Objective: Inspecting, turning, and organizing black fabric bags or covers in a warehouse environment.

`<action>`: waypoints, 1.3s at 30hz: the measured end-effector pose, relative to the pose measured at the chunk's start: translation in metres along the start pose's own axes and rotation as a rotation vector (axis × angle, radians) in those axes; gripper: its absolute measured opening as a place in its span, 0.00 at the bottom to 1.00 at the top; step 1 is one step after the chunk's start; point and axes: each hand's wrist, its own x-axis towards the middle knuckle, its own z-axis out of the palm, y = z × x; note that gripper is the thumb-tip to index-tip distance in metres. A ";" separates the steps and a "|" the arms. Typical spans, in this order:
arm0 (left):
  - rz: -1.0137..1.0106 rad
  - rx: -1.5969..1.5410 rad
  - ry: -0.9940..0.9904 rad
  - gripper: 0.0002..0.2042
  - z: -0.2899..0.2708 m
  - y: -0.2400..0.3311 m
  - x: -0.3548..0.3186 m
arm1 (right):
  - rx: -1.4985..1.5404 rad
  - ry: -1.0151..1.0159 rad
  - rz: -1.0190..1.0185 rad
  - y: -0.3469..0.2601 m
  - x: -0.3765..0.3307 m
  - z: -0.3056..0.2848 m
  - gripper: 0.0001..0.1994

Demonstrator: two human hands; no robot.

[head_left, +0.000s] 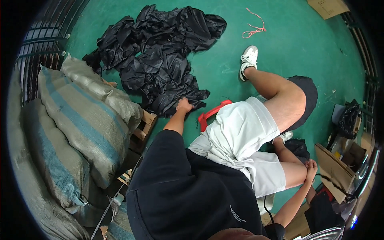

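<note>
A large crumpled heap of thin black sheeting (162, 66) is spread over the green floor at the upper left. My left hand (185, 105) reaches to its near edge, fingers bent and closed on the material. Beside that hand, a red frame-like piece (214, 114) lies partly hidden by my white shorts. My right hand (311, 170) is at the side of my lower leg, by the knee, with its fingers drawn together. Whatever those fingers hold, if anything, is too small to make out. Some dark material (298, 149) lies near my right hand.
Bulging woven sacks (82, 114) with blue stripes are piled on the left, against a wooden pallet (145, 124). Pink string (256, 30) lies on the floor ahead. Cardboard (330, 174) and a black bag (349, 119) stand at the right; a carton (328, 7) is far right.
</note>
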 end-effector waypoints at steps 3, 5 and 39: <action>-0.001 0.246 0.043 0.35 0.010 0.001 -0.024 | 0.026 -0.030 -0.003 0.001 0.004 0.002 0.09; -0.024 0.399 0.109 0.27 0.025 -0.015 -0.028 | -0.034 -0.010 0.006 -0.001 0.006 0.006 0.09; 0.928 -0.875 -1.169 0.13 -0.141 0.519 -0.362 | 0.467 -0.126 -0.778 -0.200 0.049 0.122 0.40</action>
